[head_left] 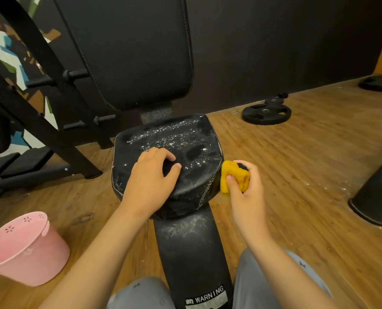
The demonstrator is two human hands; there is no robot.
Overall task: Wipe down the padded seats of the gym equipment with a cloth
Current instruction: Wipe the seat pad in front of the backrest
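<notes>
1. Head view, the task's thing: padded seat (170,152) in mid-frame, black, its far half speckled with wet droplets (174,132), backrest pad (136,52) rising behind it.
2. Head view, hands: left hand (152,172) lying on the near left part of the seat, fingers arched, tips pressing the vinyl, grasping nothing. Right hand (245,186) clenched round a bunched yellow cloth (233,177), just beside the seat's right edge.
3. Step in hand, as a judgement: bringing the cloth onto the wet surface for a wiping pass.
4. Spread the cloth flatter before contact, since a tight wad probably smears more than it lifts.
5. Start at the far edge under the backrest pad, where the droplets lie thickest, and draw toward the near edge in overlapping strokes.
6. Brace the seat with the left hand, then lift it away to reach the patch beneath the palm.
7. Run along the stitched seams and down the side faces, likely spots for wet to collect.
8. Turn to a dry fold once one face looks soaked. Pink bucket (22,248) on the floor (297,163) at the left within reach for wringing, contents hidden from here.
9. Pale streaks on the frame beam (192,253) below the seat: not padding, so no part of this pass.
</notes>
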